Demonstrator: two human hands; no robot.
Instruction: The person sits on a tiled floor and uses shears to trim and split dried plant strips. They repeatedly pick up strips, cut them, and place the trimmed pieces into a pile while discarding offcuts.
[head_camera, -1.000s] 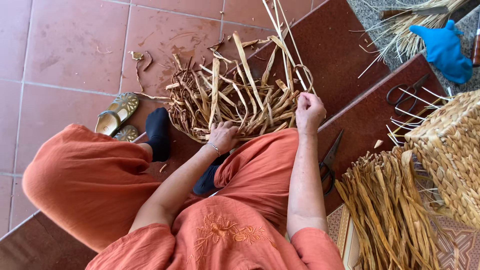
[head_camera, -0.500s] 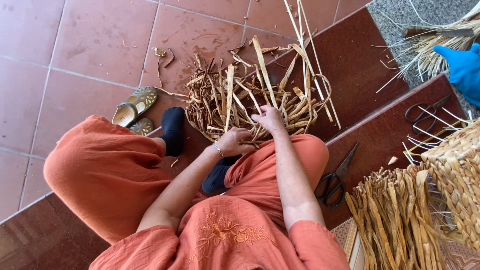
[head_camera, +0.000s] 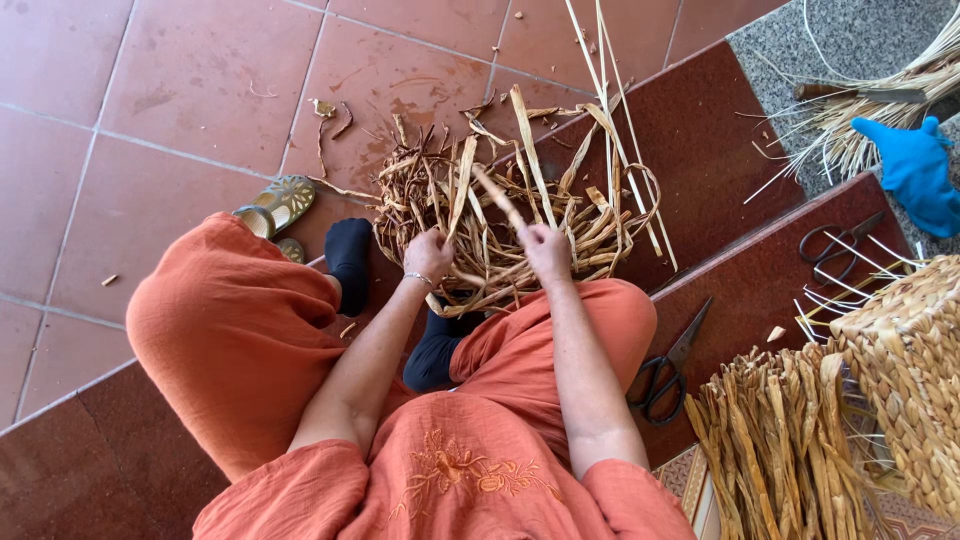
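Straw-coloured dried leaf strips are lying in a tangled, half-woven mass (head_camera: 510, 215) on the red tiled floor (head_camera: 150, 90), just in front of the seated person's knees. Both hands are working at its near edge: the left hand (head_camera: 428, 255) is closing around a few strips, a thin bracelet sitting at its wrist, and the right hand (head_camera: 547, 250) is gripping 1 strip that is slanting up and to the left, blurred in the picture. The 2 hands are sitting near each other, not touching. Several long thin strands are sticking up from the mass toward the top of the view.

Orange loose clothing is covering the person's lap and knees, and a dark-socked foot (head_camera: 349, 262) is resting beside a gold sandal (head_camera: 280, 203). On the dark red step to the right, black scissors (head_camera: 668, 365) are lying just beside the right knee, with a second pair of scissors (head_camera: 838, 243) farther back. A bundle of dried leaf stalks (head_camera: 780, 440) is leaning by a woven basket (head_camera: 905, 360). A blue glove (head_camera: 915, 170) is lying near loose straw at the upper right.
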